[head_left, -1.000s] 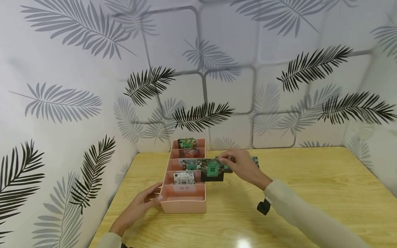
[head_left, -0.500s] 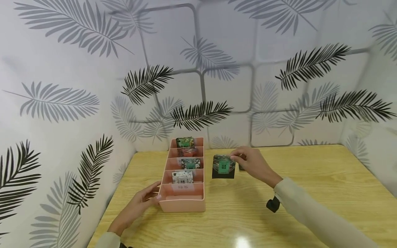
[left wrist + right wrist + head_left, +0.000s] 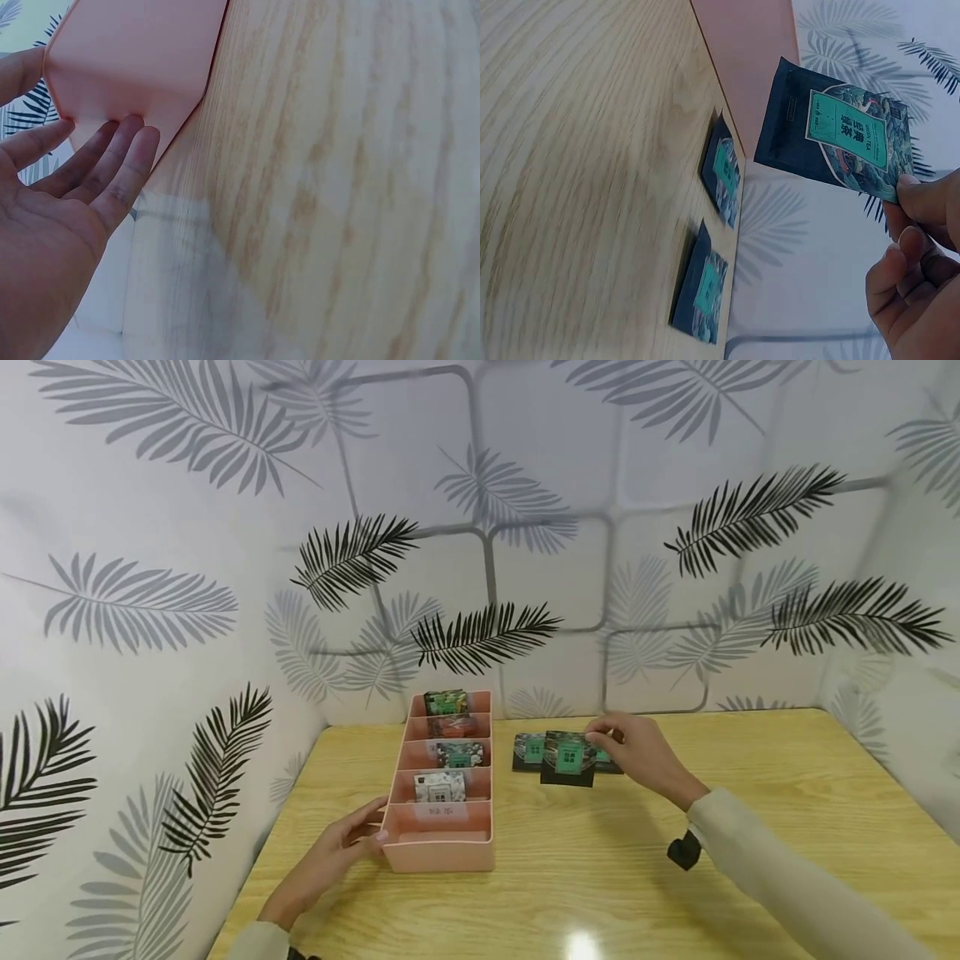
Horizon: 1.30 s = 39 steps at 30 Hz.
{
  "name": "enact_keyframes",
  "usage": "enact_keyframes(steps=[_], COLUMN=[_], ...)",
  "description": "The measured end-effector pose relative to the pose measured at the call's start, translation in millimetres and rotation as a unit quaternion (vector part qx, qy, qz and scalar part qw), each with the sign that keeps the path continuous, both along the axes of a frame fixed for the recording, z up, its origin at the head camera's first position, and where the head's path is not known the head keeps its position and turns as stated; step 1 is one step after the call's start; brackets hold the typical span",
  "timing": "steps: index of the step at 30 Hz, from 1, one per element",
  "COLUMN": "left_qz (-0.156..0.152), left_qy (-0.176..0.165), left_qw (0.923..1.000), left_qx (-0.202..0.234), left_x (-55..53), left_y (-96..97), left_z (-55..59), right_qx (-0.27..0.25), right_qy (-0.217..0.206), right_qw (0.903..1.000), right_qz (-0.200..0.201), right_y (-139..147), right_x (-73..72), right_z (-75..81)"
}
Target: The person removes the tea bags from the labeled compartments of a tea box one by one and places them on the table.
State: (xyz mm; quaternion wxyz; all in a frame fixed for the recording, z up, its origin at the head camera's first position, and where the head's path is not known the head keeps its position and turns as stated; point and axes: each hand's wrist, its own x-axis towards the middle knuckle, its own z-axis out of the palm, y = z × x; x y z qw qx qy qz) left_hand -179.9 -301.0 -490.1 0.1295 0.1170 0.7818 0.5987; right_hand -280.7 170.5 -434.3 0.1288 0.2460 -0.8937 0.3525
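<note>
A dark green tea sachet [image 3: 847, 135] with a green label reading GREEN TEA is pinched at one corner by my right hand [image 3: 637, 753], thumb against fingers. In the head view it hangs over the table to the right of a pink divided box [image 3: 437, 858]. Two similar sachets lie behind it, one tea packet [image 3: 724, 169] beside the box and another packet [image 3: 705, 292] farther right. My left hand [image 3: 341, 856] rests on the box's near left corner, fingertips against its outer wall [image 3: 135, 52] and thumb at the rim. Those fingers are mostly straight.
Four compartments hold packets: a green-yellow packet [image 3: 446, 702], a red packet [image 3: 453, 725], a dark floral packet [image 3: 461, 755] and a white packet [image 3: 440, 787]. A handwritten label [image 3: 441, 812] shows in the nearest. The wooden table [image 3: 600, 877] meets a leaf-patterned wall [image 3: 547, 668].
My right hand has carried the pinched sachet rightward, away from the box's side, and the sachets behind now show on both sides of it. My left hand has stayed at the box corner.
</note>
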Motion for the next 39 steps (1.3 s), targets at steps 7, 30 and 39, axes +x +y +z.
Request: enact_keyframes(steps=[7, 30, 39], left_qz=[0.002, 0.003, 0.005], left_qy=[0.006, -0.002, -0.008], left_qw=[1.0000, 1.0000, 0.9999], left_qx=[-0.004, -0.005, -0.007], left_x=[-2.5, -2.0, -1.3], left_y=[-0.2, -0.5, 0.5], left_z=[1.1, 1.1, 1.5], right_qx=[0.003, 0.030, 0.050], right_qy=[-0.007, 0.001, 0.001], right_qw=[0.9996, 0.9967, 0.9937], right_qz=[-0.028, -0.075, -0.100], right_y=[25.8, 84.9, 101.2], right_x=[-6.0, -25.7, -31.4], right_z=[-9.6, -32.6, -35.7])
